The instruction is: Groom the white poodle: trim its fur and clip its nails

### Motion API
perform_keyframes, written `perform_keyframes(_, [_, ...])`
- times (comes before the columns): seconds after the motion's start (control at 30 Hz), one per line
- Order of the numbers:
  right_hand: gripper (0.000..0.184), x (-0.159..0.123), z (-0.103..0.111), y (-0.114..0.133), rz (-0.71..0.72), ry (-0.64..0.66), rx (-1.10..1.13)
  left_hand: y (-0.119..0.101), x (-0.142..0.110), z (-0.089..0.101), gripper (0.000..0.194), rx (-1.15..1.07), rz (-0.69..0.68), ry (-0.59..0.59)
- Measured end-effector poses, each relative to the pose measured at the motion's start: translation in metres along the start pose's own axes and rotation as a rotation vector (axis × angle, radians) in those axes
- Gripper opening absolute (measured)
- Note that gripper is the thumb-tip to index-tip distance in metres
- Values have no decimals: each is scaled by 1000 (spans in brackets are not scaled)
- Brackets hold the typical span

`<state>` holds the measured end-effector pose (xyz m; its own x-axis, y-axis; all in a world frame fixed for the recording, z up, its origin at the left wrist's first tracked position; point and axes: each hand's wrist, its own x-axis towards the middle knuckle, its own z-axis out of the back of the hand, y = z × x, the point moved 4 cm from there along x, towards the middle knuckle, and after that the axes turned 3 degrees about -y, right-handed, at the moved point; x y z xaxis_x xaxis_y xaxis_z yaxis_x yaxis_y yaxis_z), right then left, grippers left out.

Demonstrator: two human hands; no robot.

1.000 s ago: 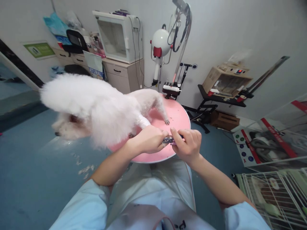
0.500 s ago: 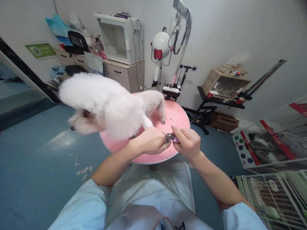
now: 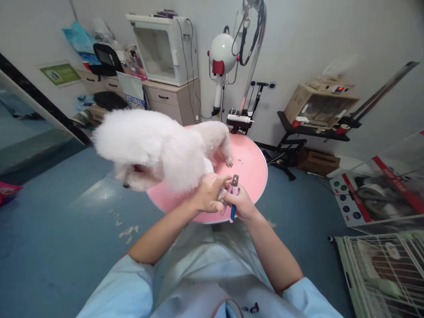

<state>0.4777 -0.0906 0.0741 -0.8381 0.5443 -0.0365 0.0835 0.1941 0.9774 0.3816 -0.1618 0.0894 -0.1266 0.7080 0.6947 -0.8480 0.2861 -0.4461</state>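
Observation:
A fluffy white dog stands on a round pink grooming table, its head toward the left. My left hand is around one of its front paws, which is mostly hidden by the fingers; the thumb and forefinger stick out a little. Closed in my right hand is a pair of nail clippers with pink and blue handles, held upright with the metal head on top. The right fingertips are close to the paw; whether they touch it I cannot tell.
At the table's back edge stand a metal post with a hanging loop and a tool holder. Behind is a white dryer. A wire cage is at lower right. Tufts of hair lie on the blue floor.
The clippers have swung from lying sideways at the paw to upright, and my right hand has turned and dropped. My left fingers have loosened somewhat. The view has shifted slightly.

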Motion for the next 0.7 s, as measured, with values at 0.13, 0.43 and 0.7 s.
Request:
perform_keyframes(0.13, [34,0,2,-8,5,25,-56,51,-49,0,60,60,571,-243])
perform_keyframes(0.43, [28,-3,17,-27,32,-79,-231,35,-66,-34,37,-648,851,9])
perform_keyframes(0.7, [29,5,26,-42,38,-172,-39,45,-56,-33,29,-516,912,-143])
